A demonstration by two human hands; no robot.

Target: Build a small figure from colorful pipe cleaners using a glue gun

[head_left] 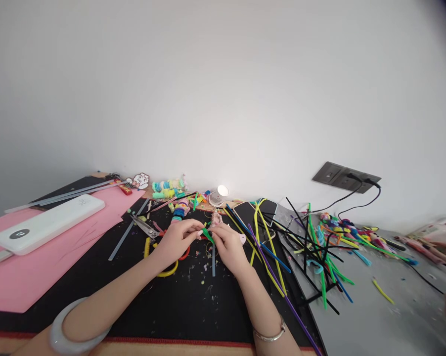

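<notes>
A short green pipe cleaner (207, 235) is pinched between both hands above the black mat (186, 306). My left hand (180, 241) grips its left side with thumb and fingertips. The fingers of my right hand (228, 245) close on its other side. Under and beside my left hand lie scissors with yellow handles (147, 247), partly hidden by the hand. Just behind my right hand sits a pink glue gun (216, 218), mostly covered, and a clear glue stick (213, 262) lies below the fingers. A colourful pipe-cleaner figure (179, 208) is behind my left hand.
Long pipe cleaners (269, 257) and a pile of black and green ones (321, 252) spread to the right. A white power bank (52, 222) rests on pink sheet (19, 287) at left. A small lit lamp (217, 198) stands by the wall. Another person's hand (443, 252) is at far right.
</notes>
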